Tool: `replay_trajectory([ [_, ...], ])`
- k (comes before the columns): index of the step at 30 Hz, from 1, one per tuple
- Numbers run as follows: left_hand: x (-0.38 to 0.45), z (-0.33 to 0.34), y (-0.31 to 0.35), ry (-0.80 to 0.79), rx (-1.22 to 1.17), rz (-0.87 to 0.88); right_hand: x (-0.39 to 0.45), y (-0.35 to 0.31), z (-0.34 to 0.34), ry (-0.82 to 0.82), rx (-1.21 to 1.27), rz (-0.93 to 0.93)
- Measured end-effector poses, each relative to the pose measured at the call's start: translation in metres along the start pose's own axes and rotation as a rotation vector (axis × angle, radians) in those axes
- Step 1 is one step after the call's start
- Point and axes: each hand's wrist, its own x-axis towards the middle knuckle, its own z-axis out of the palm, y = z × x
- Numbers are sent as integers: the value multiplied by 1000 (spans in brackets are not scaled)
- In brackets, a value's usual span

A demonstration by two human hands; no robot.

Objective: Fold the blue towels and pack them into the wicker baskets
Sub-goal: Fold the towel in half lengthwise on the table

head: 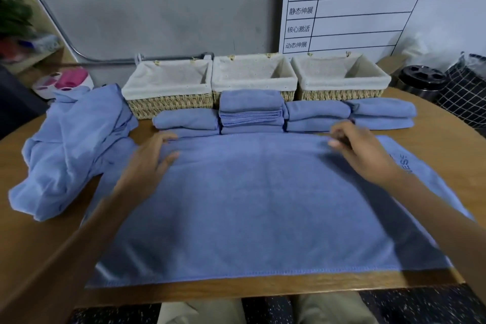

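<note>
A blue towel [252, 205] lies spread flat across the wooden table [289, 288] in front of me. My left hand [152, 158] rests on its far left part with fingers straight. My right hand [360, 150] is at its far right edge, fingertips curled at the hem; whether they pinch it is unclear. Behind the towel sit several folded blue towels [251, 110] in a row of stacks. Three lined wicker baskets stand at the back: left [168, 87], middle [253, 75], right [340, 76], all showing only their white liners.
A heap of unfolded blue towels [71, 144] lies at the table's left. A pink and white object [65, 81] sits behind it. At the far right stand a black cylinder [420, 81] and a mesh bin [465, 92]. A whiteboard [368, 2] leans on the wall.
</note>
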Motion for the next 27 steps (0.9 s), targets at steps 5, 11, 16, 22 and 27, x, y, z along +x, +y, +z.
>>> replay_trajectory([
  [5, -5, 4, -26, -181, 61, 110, -27, 13, 9, -190, 40, -72],
  [11, 36, 0, -29, -68, 358, 55, 20, 26, 14, -136, 7, 5],
  [16, 8, -25, 7, 68, 199, 83, 3, 4, -25, 70, 58, -108],
  [22, -64, -14, -2, -107, 199, 167, -75, 7, -8, -137, -23, -165],
  [27, -53, -19, 6, -146, 224, 162, -62, 6, -8, -122, -45, -167],
])
